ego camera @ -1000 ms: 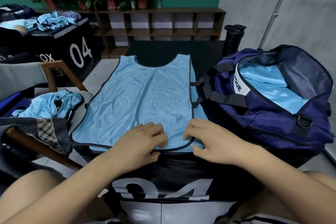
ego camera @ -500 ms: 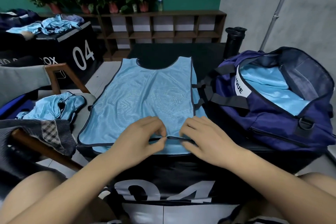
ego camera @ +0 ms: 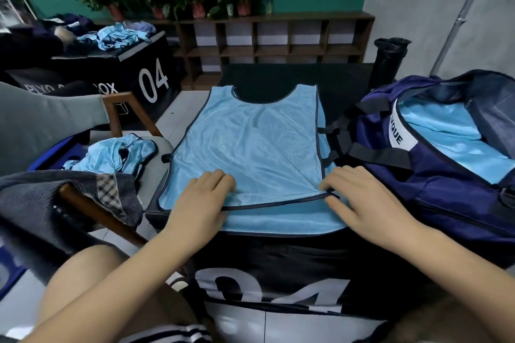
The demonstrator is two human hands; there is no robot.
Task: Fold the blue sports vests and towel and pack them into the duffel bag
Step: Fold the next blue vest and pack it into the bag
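As there is only the head view, everything must be read from it. The vest (ego camera: 250, 142) lies flat, with the neck away from the person, on the black box marked 04 that serves as worktop (ego camera: 278, 253). The open duffel bag (ego camera: 446, 198) is just beside it on the right. The left hand (ego camera: 200, 203) and the right hand (ego camera: 362, 203) are both at the near hem. The grip of the left one pinches the dark edge of the upper layer between curled fingers and thumb. The grip of the right one pinches the same edge at its right corner. The upper layer sits a little back, so the lower layer shows under it.

I judge that the step is to square the vest before the first fold. To do it well, both hands should draw the hem outward with equal, light tension. They should go on until the upper edge lies on the lower edge and the diagonal creases go out. The mesh looks thin and slippery, so it will probably slide if it is pulled on one side only. Its right side lies near the straps of the bag and is better kept free from them. Blue cloth (ego camera: 446, 131) lies already in the bag. A crumpled vest (ego camera: 117, 156) waits on the chair (ego camera: 117, 108) at the left.
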